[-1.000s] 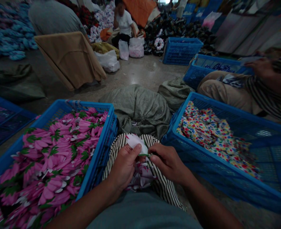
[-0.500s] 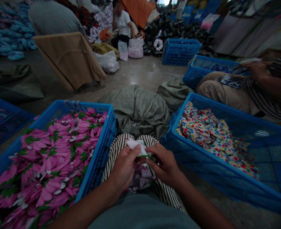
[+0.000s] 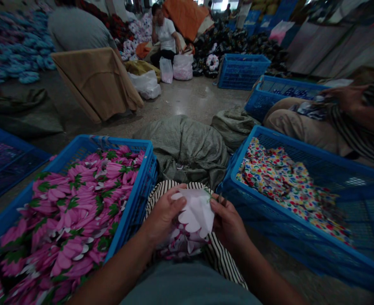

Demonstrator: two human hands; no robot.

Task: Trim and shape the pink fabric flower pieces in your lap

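A white, scallop-edged fabric piece (image 3: 196,212) is spread between my hands, above my lap. My left hand (image 3: 166,214) pinches its left edge, thumb on top. On the other side, my right hand (image 3: 228,218) has closed thumb and fingers on the right edge, where a trace of green shows. Something thin and dark sticks up by the right fingers; its kind is too unclear to tell. Under the piece, more pink-and-white petal-shaped fabric pieces (image 3: 188,243) lie on my striped-covered lap, partly hidden by my hands.
At left a blue crate (image 3: 149,154) holds pink fabric petals with green tops (image 3: 75,203). The right-hand blue crate (image 3: 238,169) contains colourful printed fabric (image 3: 282,173). Grey-green sacks (image 3: 187,144) lie ahead. A co-worker sits at right; another person sits farther back.
The white piece, folded small before, is now opened out with its scalloped edge facing me. My hands have moved slightly apart, and the view has shifted a little.
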